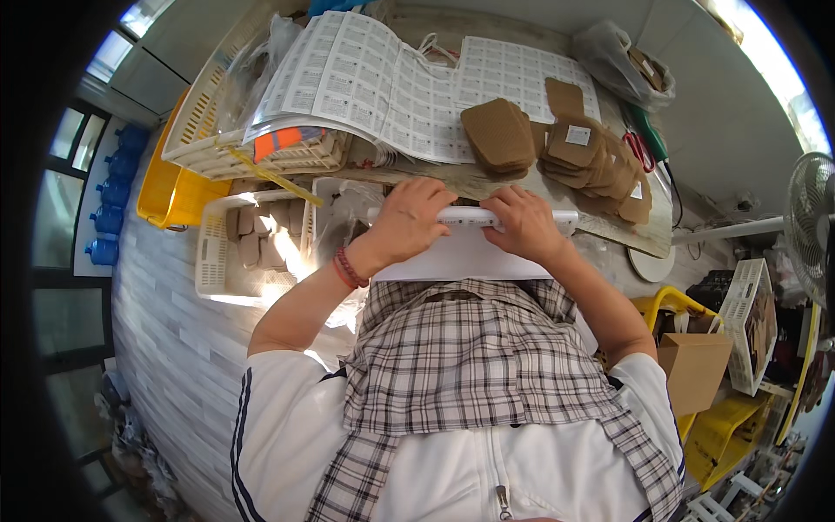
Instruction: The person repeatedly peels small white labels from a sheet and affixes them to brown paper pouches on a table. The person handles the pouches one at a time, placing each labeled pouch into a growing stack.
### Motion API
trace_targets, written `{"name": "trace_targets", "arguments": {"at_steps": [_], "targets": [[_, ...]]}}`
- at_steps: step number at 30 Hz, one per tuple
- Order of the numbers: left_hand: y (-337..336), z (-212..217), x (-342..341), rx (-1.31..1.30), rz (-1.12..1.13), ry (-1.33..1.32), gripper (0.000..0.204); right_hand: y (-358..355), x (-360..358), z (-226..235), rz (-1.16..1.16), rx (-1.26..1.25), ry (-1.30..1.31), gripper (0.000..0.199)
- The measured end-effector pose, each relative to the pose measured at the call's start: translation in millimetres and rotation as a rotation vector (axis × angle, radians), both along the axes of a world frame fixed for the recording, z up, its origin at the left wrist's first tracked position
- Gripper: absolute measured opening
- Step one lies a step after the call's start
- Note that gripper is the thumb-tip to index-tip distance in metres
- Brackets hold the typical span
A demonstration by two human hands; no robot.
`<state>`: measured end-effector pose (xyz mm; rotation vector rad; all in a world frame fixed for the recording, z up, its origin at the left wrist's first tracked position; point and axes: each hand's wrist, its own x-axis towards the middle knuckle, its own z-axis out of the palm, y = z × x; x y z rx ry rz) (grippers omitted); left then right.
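Both hands grip one white label sheet (465,216) in front of my apron. It curls over into a roll along its far edge, with printing showing on the roll, and its plain side hangs toward me. Fingers of my left hand (409,219) close over the left part of the roll, the thumb pointing inward. My right hand (526,224) pinches the roll further right, its fingers bent over the top. Just beyond lie a stack of brown rounded cards (497,135) and a spread pile of similar cards (584,161), some bearing small white labels.
More printed label sheets (348,83) drape over a cream basket (196,130) and the wooden table (644,209). Red-handled scissors (639,152) lie at right. A crate of brown pieces (209,252) stands on the floor at left; a cardboard box (693,370) and a fan (809,226) are at right.
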<state>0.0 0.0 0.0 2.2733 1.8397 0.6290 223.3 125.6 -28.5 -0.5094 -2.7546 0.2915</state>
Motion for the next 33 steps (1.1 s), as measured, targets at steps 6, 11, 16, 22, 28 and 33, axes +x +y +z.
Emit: {"name": "trace_targets", "arguments": {"at_steps": [6, 11, 16, 22, 28, 33], "targets": [[-11, -11, -14, -0.064, 0.114, -0.359, 0.018, -1, -13, 15, -0.021, -0.033, 0.161, 0.028], [-5, -18, -25, -0.267, 0.080, -0.481, 0.013, 23, 22, 21, -0.218, -0.197, 0.006, 0.027], [-4, -29, -40, -0.463, 0.094, -0.481, 0.017, 34, 30, 29, -0.447, -0.623, -0.193, 0.031], [7, -25, -9, -0.092, 0.007, -0.249, 0.024, 32, 25, 24, -0.428, -0.665, -0.222, 0.034], [26, -32, 31, -0.003, 0.204, -0.585, 0.009, 30, 11, 27, -0.360, -0.773, -0.003, 0.027], [22, -36, 21, 0.025, 0.228, -0.578, 0.007, 38, 19, 1, -0.359, -1.040, 0.246, 0.013]]}}
